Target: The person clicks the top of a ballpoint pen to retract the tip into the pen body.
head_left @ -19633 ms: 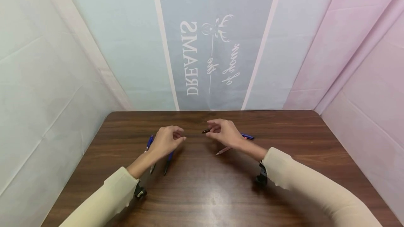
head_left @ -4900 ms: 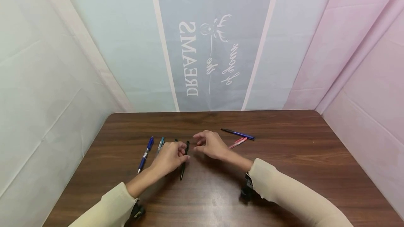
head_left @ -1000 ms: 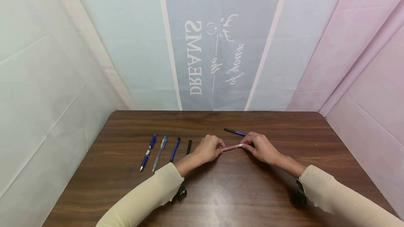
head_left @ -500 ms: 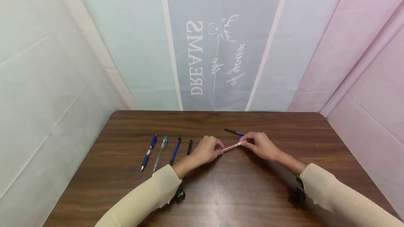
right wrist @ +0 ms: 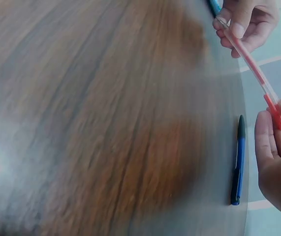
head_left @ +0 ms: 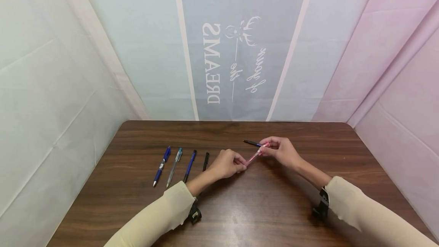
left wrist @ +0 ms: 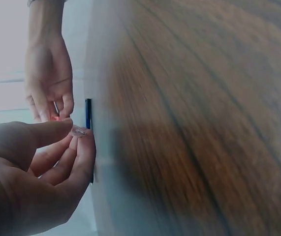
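A red pen (head_left: 254,157) with a clear barrel stretches between my two hands, held above the table. My left hand (head_left: 226,164) pinches its tip end between thumb and fingers. At the other end, my right hand (head_left: 282,151) pinches the red clip end; the right wrist view shows the clip of the red pen (right wrist: 273,109) beside the thumb. Behind the right fingers, a blue pen with a black tip (head_left: 251,142) lies on the table, partly covered in the head view. The right wrist view shows that blue pen (right wrist: 238,164) whole.
Left of my hands, pens lie roughly side by side on the brown wooden table (head_left: 240,209): a blue one (head_left: 161,167), a clear one with a teal top (head_left: 174,167), a blue-and-black one (head_left: 190,166) and a black one (head_left: 205,161), partly behind my left forearm. Fabric walls surround the table.
Over the last second my right hand has lifted its end of the red pen up and away, so the pen slants more steeply. Earlier, the left-hand pens were moved into a spaced row.
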Tool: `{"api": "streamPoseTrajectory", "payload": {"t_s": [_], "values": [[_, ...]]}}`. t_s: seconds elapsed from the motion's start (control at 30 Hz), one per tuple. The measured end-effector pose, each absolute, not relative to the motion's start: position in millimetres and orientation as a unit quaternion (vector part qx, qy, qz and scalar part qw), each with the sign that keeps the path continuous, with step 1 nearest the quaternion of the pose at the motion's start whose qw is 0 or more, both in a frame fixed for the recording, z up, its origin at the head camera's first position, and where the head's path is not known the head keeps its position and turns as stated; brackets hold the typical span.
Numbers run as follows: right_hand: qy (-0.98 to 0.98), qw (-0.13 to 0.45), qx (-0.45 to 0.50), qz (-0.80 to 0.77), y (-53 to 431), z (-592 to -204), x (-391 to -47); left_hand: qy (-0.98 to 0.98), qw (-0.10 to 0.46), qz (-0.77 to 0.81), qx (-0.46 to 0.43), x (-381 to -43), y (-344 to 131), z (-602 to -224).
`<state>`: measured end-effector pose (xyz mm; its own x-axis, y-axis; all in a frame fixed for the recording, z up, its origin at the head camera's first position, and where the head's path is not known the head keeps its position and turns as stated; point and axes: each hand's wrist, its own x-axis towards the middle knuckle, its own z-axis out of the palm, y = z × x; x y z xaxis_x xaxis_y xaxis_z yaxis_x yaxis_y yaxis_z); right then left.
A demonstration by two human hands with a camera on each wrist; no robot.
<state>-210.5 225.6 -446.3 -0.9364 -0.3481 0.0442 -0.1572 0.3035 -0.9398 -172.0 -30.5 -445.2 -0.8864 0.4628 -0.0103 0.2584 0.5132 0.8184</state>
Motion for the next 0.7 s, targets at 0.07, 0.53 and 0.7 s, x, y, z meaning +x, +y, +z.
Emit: {"api": "streamPoseTrajectory", "payload": {"t_s": [0.07, 0.53, 0.7], "values": [[0.792, 0.087, -0.146, -0.587, 224.1, -444.5, -211.2, 0.852, 0.125, 0.466, 0.203, -171.3, -29.6, -444.9], [0.734, 0.104, -0.126, -0.660, 212.0, -438.7, -210.8, 0.767, 0.192, 0.598, 0.133, -159.8, -21.1, -442.2], [0.716, 0.111, -0.125, -0.678, 207.1, -437.6, -208.7, 0.749, 0.205, 0.619, 0.117, -156.5, -19.0, -442.6]]}}
